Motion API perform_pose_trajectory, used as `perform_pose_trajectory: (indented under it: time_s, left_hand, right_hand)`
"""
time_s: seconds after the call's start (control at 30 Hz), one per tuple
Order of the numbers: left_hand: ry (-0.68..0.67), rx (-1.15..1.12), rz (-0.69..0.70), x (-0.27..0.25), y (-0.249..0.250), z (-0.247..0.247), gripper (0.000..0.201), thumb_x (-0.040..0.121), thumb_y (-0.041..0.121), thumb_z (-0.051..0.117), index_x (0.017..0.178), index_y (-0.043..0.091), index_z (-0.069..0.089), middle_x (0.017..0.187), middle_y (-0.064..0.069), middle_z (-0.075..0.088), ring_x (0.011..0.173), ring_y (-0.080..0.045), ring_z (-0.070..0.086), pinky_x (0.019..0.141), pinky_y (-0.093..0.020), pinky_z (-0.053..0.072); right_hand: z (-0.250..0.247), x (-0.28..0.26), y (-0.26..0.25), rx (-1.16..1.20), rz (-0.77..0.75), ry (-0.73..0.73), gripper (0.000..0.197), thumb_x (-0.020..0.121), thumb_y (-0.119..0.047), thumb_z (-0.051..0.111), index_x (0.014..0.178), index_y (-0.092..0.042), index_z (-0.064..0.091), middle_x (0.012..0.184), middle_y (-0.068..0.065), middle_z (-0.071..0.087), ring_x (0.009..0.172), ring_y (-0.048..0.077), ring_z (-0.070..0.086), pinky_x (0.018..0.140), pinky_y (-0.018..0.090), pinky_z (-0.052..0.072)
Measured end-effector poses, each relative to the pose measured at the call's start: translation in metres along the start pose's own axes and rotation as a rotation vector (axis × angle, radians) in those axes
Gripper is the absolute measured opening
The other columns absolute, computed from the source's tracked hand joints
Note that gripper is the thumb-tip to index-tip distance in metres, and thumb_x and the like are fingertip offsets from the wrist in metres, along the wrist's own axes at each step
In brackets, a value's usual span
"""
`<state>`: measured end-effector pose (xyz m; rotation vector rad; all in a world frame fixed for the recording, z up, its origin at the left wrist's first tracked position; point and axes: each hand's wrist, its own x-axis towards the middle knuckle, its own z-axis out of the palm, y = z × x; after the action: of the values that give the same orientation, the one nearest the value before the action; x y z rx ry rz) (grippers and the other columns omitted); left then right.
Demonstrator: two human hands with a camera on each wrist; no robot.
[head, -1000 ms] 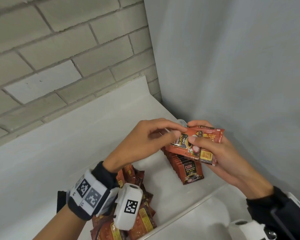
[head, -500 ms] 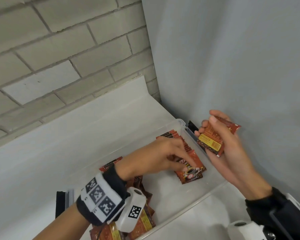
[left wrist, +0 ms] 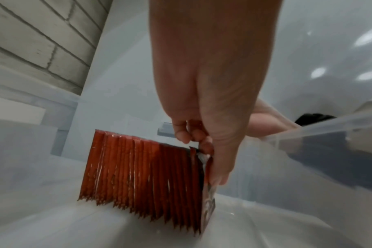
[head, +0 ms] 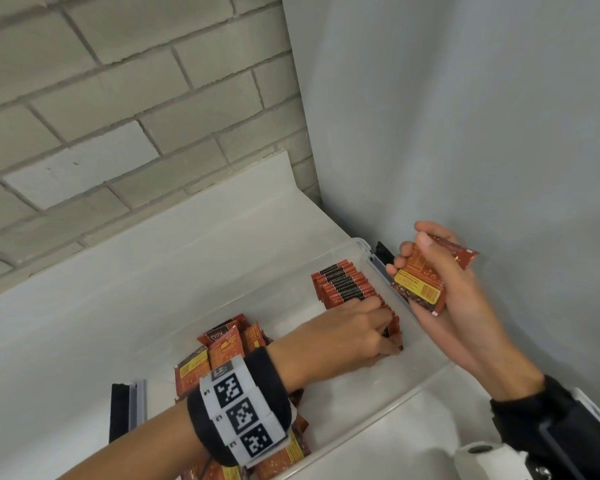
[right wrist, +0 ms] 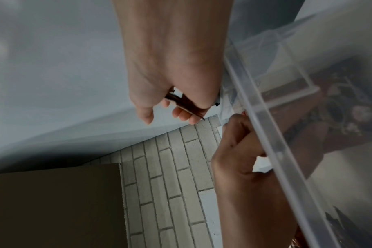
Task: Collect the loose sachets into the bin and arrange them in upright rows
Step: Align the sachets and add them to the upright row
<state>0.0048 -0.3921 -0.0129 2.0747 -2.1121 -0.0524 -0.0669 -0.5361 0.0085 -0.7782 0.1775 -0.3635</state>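
Observation:
A clear plastic bin stands on a white shelf. At its far right side a row of upright red sachets stands on edge. My left hand is down in the bin at the row's near end. It pinches one sachet upright against the row, fingers over the top edge and thumb on the near face. My right hand hovers over the bin's right rim and grips a small stack of sachets. A loose pile of sachets lies in the bin's left part, partly under my left wrist.
A brick wall runs behind the shelf and a smooth grey panel closes the right side, close to my right hand. A black latch sits at the bin's far right corner. A black and grey bracket stands left of the bin.
A second ago both hands held the stack above the bin. My left hand took one sachet down to the row's near end; my right hand drew back right with the others.

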Motion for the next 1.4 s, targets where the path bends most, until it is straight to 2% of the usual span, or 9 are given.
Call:
perform_pose_trajectory:
  time_s: [0.17,0.33,0.47,0.6,0.8,0.9,1.1,1.2,1.4]
  left_hand:
    - [-0.067,0.13,-0.026,0.003,-0.002,0.007,0.02,0.088,0.01,0.062,0.103,0.014,0.073,0.099,-0.008,0.056,0.097,-0.025,0.045,0.074,-0.038,0.045]
    - [-0.028,0.18,-0.029,0.002,0.001,0.009,0.02,0.086,0.01,0.063,0.103,0.016,0.073,0.098,-0.008,0.055,0.094,-0.026,0.045,0.071,-0.036,0.041]
    - [0.017,0.243,-0.027,0.002,0.005,0.004,0.014,0.085,0.022,0.064,0.093,0.022,0.075,0.093,-0.003,0.05,0.091,-0.019,0.035,0.07,-0.028,0.028]
    - [0.022,0.213,-0.018,0.001,0.005,0.002,0.017,0.087,0.027,0.06,0.094,0.023,0.075,0.097,-0.004,0.05,0.092,-0.019,0.034,0.071,-0.027,0.026]
    - [0.032,0.031,-0.026,-0.001,0.001,-0.003,0.023,0.09,0.025,0.058,0.107,0.02,0.072,0.095,-0.007,0.045,0.092,-0.023,0.038,0.076,-0.035,0.04]
    - [0.056,-0.144,-0.072,-0.002,-0.002,-0.011,0.023,0.09,0.019,0.058,0.108,0.016,0.071,0.094,-0.005,0.04,0.091,-0.02,0.034,0.082,-0.031,0.038]
    - [0.161,-0.567,-0.399,-0.009,-0.011,-0.035,0.022,0.09,0.005,0.053,0.103,0.019,0.066,0.09,0.003,0.042,0.082,-0.006,0.047,0.075,-0.015,0.038]
    - [0.306,-0.704,-0.548,-0.006,-0.012,-0.047,0.016,0.097,0.013,0.05,0.097,0.02,0.064,0.095,0.002,0.052,0.08,-0.004,0.056,0.074,-0.022,0.049]
    - [0.417,-1.034,-0.594,-0.001,-0.002,-0.059,0.024,0.088,0.023,0.063,0.111,0.015,0.061,0.093,0.0,0.062,0.081,-0.007,0.061,0.075,-0.022,0.051]
  right_hand:
    - [0.0,0.001,0.001,0.021,0.01,-0.001,0.053,0.052,-0.042,0.089,0.097,-0.026,0.065,0.082,0.001,0.059,0.074,0.012,0.061,0.077,0.026,0.054]
    - [0.001,0.0,0.0,0.031,0.015,0.007,0.049,0.058,-0.039,0.085,0.099,-0.025,0.064,0.082,0.002,0.059,0.075,0.011,0.061,0.077,0.025,0.054]
    - [0.004,-0.001,-0.002,0.072,0.03,0.013,0.025,0.079,-0.029,0.067,0.102,-0.022,0.061,0.081,0.003,0.058,0.074,0.013,0.06,0.076,0.025,0.054]
    - [0.009,-0.003,-0.005,0.155,0.081,-0.023,0.034,0.082,-0.025,0.053,0.114,-0.014,0.055,0.079,0.007,0.057,0.067,0.016,0.057,0.069,0.027,0.056]
    - [0.008,-0.004,-0.007,0.154,0.105,-0.072,0.044,0.079,-0.015,0.046,0.121,-0.01,0.056,0.078,0.011,0.061,0.07,0.023,0.065,0.075,0.035,0.059]
    - [0.006,-0.004,-0.006,0.115,0.111,-0.069,0.04,0.082,-0.014,0.043,0.119,-0.012,0.057,0.073,0.01,0.064,0.071,0.022,0.067,0.082,0.039,0.056]
    - [0.001,-0.002,-0.003,0.017,0.114,-0.035,0.039,0.078,-0.017,0.05,0.115,-0.02,0.063,0.084,0.005,0.066,0.081,0.019,0.067,0.079,0.032,0.056]
    - [0.002,-0.001,-0.002,-0.043,0.121,-0.046,0.036,0.079,-0.016,0.053,0.113,-0.021,0.066,0.089,0.004,0.067,0.087,0.018,0.065,0.089,0.037,0.053]
    - [0.007,-0.005,-0.002,-0.14,0.144,-0.148,0.034,0.084,-0.013,0.052,0.117,-0.021,0.061,0.094,0.005,0.072,0.086,0.019,0.07,0.066,0.028,0.057]
